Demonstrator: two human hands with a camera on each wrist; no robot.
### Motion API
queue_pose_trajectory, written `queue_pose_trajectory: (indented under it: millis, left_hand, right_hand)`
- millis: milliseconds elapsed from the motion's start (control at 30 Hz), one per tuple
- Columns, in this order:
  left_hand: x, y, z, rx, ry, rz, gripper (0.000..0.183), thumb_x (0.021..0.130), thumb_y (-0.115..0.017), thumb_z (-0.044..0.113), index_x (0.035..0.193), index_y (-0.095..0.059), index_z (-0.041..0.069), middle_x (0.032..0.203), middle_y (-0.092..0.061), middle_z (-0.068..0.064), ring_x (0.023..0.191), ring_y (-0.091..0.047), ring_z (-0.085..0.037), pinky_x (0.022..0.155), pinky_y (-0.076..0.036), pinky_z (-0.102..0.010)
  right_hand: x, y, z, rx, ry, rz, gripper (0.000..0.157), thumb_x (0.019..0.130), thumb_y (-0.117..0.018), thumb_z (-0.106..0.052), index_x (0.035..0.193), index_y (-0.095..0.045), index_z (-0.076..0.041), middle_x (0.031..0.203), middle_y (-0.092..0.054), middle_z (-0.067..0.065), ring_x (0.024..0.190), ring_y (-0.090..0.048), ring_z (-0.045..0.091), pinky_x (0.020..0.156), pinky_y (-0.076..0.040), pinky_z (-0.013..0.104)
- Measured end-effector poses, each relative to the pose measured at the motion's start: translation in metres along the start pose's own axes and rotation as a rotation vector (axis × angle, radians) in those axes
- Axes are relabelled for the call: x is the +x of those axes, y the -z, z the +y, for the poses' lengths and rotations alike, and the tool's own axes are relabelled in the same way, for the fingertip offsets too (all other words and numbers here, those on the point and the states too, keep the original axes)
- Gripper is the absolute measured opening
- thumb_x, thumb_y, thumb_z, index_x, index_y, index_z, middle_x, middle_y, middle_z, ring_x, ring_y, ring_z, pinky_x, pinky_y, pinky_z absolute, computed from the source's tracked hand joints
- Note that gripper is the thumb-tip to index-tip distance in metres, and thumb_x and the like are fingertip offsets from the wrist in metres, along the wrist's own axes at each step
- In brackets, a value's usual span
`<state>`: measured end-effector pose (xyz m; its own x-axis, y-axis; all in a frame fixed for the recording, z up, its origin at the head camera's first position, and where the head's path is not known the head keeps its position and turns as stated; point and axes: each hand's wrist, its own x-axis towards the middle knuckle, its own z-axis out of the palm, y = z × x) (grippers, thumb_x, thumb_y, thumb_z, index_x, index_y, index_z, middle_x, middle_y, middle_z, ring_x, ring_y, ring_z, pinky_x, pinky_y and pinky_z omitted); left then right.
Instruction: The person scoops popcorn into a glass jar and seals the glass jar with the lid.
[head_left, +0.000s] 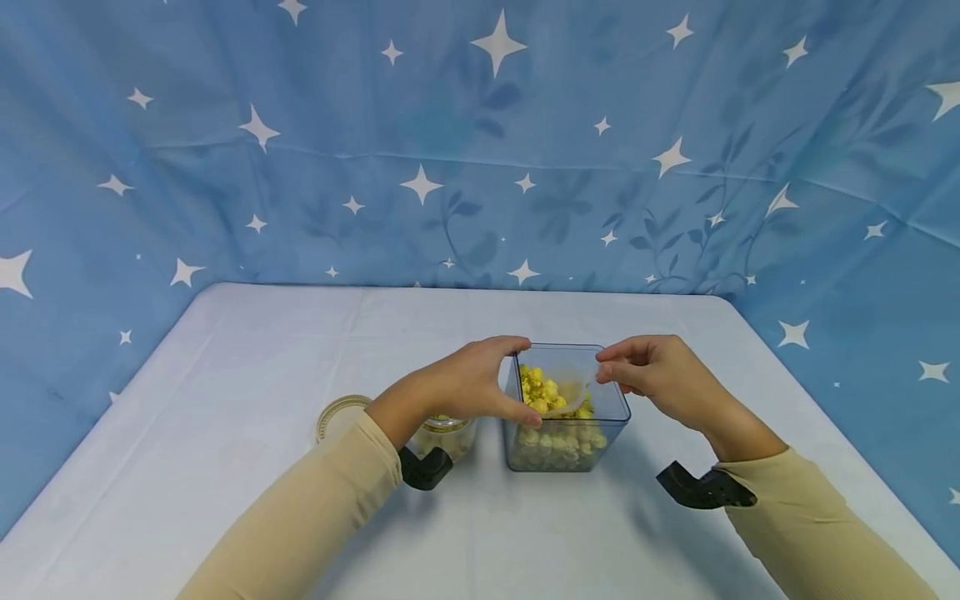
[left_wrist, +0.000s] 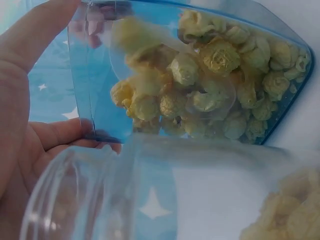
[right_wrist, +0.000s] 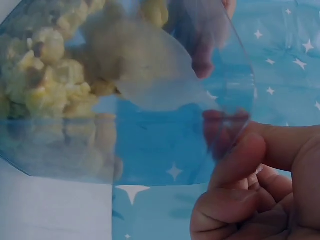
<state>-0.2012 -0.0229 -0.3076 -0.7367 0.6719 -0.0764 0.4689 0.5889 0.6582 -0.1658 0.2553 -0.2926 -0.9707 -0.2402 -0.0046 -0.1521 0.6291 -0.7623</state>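
Observation:
A clear, blue-tinted plastic box (head_left: 577, 422) stands on the table, partly filled with yellow popcorn (head_left: 535, 385). My left hand (head_left: 468, 382) grips its left side, thumb at the near rim and fingers at the far rim. Over the box's right edge, my right hand (head_left: 660, 375) pinches the handle of a translucent spoon (right_wrist: 155, 65) between thumb and fingers. The spoon's bowl is inside the box, among the popcorn, and blurred in both wrist views. Beside the box, partly hidden under my left wrist, is a clear jar (head_left: 453, 440) with popcorn in it.
Left of the jar lies a round gold-rimmed lid (head_left: 337, 408), partly covered by my left sleeve. A white cloth covers the table (head_left: 255, 358). Behind it hangs a blue curtain (head_left: 337, 125) with white stars.

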Motion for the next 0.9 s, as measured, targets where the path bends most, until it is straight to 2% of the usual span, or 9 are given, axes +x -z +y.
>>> queue_pose_trajectory:
  millis: [200, 400, 667, 733, 900]
  left_hand:
    - [-0.001, 0.0, 0.0, 0.011, 0.001, 0.0, 0.098, 0.08, -0.081, 0.052, 0.157, -0.033, 0.015, 0.157, -0.037, -0.001, 0.142, -0.036, -0.021, 0.111, -0.036, -0.045]
    - [-0.002, 0.0, 0.0, 0.015, -0.004, -0.006, 0.098, 0.081, -0.08, 0.052, 0.158, -0.032, 0.014, 0.158, -0.036, -0.001, 0.143, -0.035, -0.021, 0.112, -0.035, -0.045]
    - [-0.001, 0.0, 0.0, 0.016, -0.002, -0.011, 0.098, 0.081, -0.08, 0.052, 0.158, -0.031, 0.014, 0.159, -0.034, 0.0, 0.144, -0.033, -0.02, 0.113, -0.034, -0.045]
    - [-0.001, 0.0, 0.0, 0.018, 0.003, -0.011, 0.098, 0.081, -0.08, 0.052, 0.158, -0.031, 0.015, 0.159, -0.034, 0.0, 0.144, -0.033, -0.02, 0.113, -0.034, -0.045]
    - [-0.001, 0.0, 0.0, 0.026, 0.011, -0.013, 0.098, 0.081, -0.08, 0.052, 0.158, -0.032, 0.015, 0.159, -0.034, 0.0, 0.144, -0.033, -0.02, 0.112, -0.034, -0.046]
  right_hand:
    - [0.001, -0.001, 0.007, 0.076, 0.001, 0.02, 0.033, 0.101, -0.062, -0.018, 0.123, -0.065, 0.007, 0.095, -0.069, 0.012, 0.069, -0.05, 0.019, 0.06, -0.042, 0.031]
    - [0.0, 0.001, 0.013, 0.131, 0.022, 0.049, 0.033, 0.102, -0.06, -0.016, 0.123, -0.063, 0.009, 0.075, -0.054, 0.005, 0.061, -0.042, 0.02, 0.058, -0.037, 0.033]
    - [0.0, 0.001, 0.025, 0.325, 0.043, 0.07, 0.033, 0.104, -0.055, -0.01, 0.124, -0.056, 0.017, 0.091, -0.068, -0.004, 0.069, -0.046, 0.017, 0.06, -0.039, 0.029]
    - [0.0, 0.001, 0.027, 0.356, 0.043, 0.073, 0.027, 0.104, -0.055, -0.009, 0.121, -0.059, 0.012, 0.091, -0.069, -0.004, 0.07, -0.046, 0.016, 0.061, -0.039, 0.029]
    - [-0.002, 0.003, 0.033, 0.469, 0.045, 0.075, 0.015, 0.103, -0.056, -0.008, 0.109, -0.07, -0.011, 0.09, -0.069, -0.003, 0.073, -0.047, 0.015, 0.062, -0.04, 0.027]
